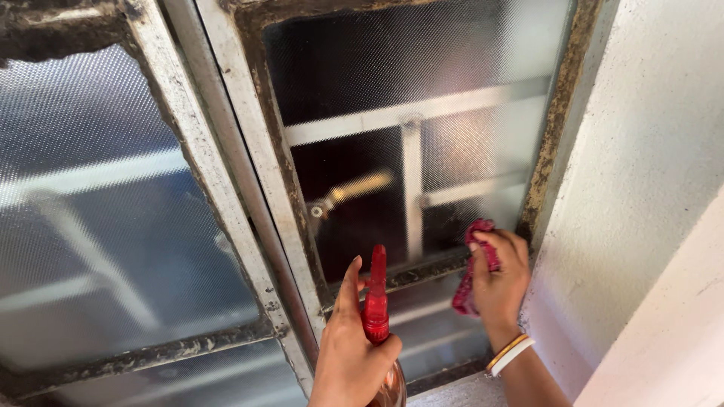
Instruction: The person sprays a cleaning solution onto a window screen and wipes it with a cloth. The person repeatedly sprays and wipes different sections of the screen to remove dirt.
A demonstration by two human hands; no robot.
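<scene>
at the bottom centre of the frame the left hand (348, 354) is wrapped around the neck of a red spray bottle (376, 316), forefinger raised beside the upright nozzle; the bottle's amber body shows just below the palm. to the right of it, lower centre-right, the right hand (499, 283) presses a bunched red cloth (473, 265) against the textured glass pane (407, 68) near its lower right corner, fingers curled over the cloth; two bangles (510, 353) sit on that wrist; a grimy metal window frame (249, 188) runs across the middle, a white wall (648, 188) fills the right side.
</scene>
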